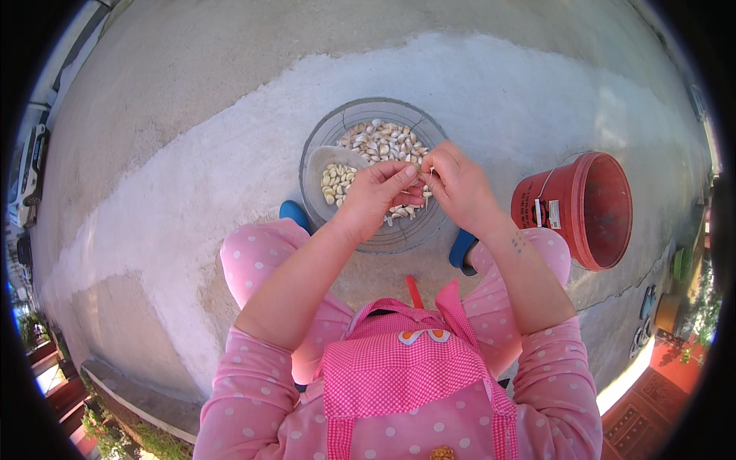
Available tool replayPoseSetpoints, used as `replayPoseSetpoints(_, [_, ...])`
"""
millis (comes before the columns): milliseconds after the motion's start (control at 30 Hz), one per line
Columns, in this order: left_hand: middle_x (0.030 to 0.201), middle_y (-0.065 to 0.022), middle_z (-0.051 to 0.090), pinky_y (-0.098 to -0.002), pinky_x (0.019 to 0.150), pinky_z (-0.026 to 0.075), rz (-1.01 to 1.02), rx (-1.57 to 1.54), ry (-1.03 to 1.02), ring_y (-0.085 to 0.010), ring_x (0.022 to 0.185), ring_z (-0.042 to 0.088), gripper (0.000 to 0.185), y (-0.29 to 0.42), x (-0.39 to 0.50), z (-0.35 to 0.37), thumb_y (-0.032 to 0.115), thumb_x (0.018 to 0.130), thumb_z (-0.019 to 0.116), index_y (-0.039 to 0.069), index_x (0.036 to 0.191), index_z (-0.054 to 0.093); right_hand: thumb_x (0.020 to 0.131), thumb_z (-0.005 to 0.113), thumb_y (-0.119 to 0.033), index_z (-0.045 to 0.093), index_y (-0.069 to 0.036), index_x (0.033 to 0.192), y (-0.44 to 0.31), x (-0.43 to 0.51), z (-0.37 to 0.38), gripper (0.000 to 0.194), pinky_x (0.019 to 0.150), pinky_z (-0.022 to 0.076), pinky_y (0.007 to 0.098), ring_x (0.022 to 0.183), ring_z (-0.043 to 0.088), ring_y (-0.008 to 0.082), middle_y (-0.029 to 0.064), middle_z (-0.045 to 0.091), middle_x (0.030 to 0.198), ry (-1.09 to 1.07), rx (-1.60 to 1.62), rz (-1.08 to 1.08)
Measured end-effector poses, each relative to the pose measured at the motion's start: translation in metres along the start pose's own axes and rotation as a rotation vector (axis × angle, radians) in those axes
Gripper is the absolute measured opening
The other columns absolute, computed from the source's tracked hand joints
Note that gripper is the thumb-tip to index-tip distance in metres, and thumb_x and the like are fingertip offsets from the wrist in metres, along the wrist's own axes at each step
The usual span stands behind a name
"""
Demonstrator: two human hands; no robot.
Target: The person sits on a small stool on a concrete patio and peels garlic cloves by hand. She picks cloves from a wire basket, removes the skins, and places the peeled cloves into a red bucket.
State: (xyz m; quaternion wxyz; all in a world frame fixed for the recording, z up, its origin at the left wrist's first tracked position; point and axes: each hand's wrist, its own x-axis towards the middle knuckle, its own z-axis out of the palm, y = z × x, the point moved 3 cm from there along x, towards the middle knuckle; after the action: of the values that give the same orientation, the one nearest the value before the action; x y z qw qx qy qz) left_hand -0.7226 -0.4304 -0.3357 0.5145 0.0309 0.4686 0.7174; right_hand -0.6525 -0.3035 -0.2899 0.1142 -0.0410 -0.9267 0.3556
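My left hand [376, 190] and my right hand [460, 184] meet over a round wire basket [313, 123]. Their fingertips pinch a small garlic clove [420, 172], mostly hidden by the fingers, with a thin pale strip of skin hanging from it. Beneath the hands, the basket holds a heap of unpeeled garlic cloves [385, 140]. A pale shallow bowl [322, 158] rests inside the basket on the left, partly behind my left hand. In it lie several peeled, cream-coloured cloves [336, 179].
To the right on the concrete ground [218, 155] stands a red plastic bucket [552, 201] with a wire handle and printed writing. Blue shoes [295, 215] flank the basket. Something red and narrow [414, 291] shows between my knees. A low planter edge [138, 397] runs at lower left.
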Motion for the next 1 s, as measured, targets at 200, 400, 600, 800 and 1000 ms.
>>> replayPoseSetpoints(200, [0.089, -0.0064, 0.062, -0.0298, 0.069, 0.051, -0.010, -0.145, 0.101, -0.0135, 0.075, 0.058, 0.024, -0.008, 0.009, -0.016, 0.021, 0.092, 0.050, 0.000, 0.102, 0.058, 0.080, 0.056, -0.003, 0.047, -0.005, 0.086, 0.001, -0.002, 0.010, 0.011, 0.058, 0.0443, 0.0287, 0.067, 0.053, 0.0189, 0.0063, 0.052, 0.082, 0.011, 0.287, 0.017])
replayPoseSetpoints(400, [0.074, -0.0011, 0.059, -0.0195, 0.051, 0.040, -0.020, -0.042, 0.063, -0.0059, 0.058, 0.048, 0.023, -0.003, 0.003, -0.016, 0.025, 0.091, 0.052, 0.005, 0.100, 0.059, 0.083, 0.061, -0.007, 0.055, -0.004, 0.092, 0.013, 0.000, 0.005, 0.012, 0.057, 0.0423, 0.0199, 0.066, 0.051, 0.0055, -0.0023, 0.056, 0.081, -0.037, 0.671, 0.496])
replayPoseSetpoints(600, [0.071, 0.0004, 0.058, -0.0174, 0.049, 0.038, 0.020, 0.059, 0.055, -0.0045, 0.055, 0.046, 0.018, -0.002, 0.002, -0.008, 0.024, 0.090, 0.055, 0.006, 0.089, 0.058, 0.081, 0.063, -0.006, 0.059, -0.003, 0.092, 0.015, -0.002, 0.008, 0.012, 0.060, 0.0431, 0.0215, 0.067, 0.052, 0.0074, -0.0006, 0.057, 0.078, 0.023, 0.518, 0.265])
replayPoseSetpoints(800, [0.070, -0.0002, 0.059, -0.0183, 0.050, 0.039, 0.047, 0.121, 0.054, -0.0055, 0.055, 0.049, 0.015, -0.004, 0.001, -0.007, 0.021, 0.089, 0.057, 0.007, 0.088, 0.059, 0.078, 0.063, -0.004, 0.057, -0.003, 0.085, 0.005, 0.000, 0.002, 0.010, 0.062, 0.0436, 0.0264, 0.069, 0.053, 0.0149, 0.0061, 0.057, 0.077, -0.022, 0.296, 0.143])
replayPoseSetpoints(1000, [0.071, -0.0013, 0.059, -0.0193, 0.050, 0.040, 0.067, 0.146, 0.036, -0.0063, 0.055, 0.049, 0.015, -0.006, 0.001, -0.006, 0.020, 0.089, 0.056, 0.005, 0.088, 0.059, 0.076, 0.061, -0.004, 0.053, -0.003, 0.083, 0.002, 0.000, 0.000, 0.011, 0.059, 0.0432, 0.0282, 0.065, 0.053, 0.0199, 0.0087, 0.053, 0.075, -0.061, 0.176, 0.041])
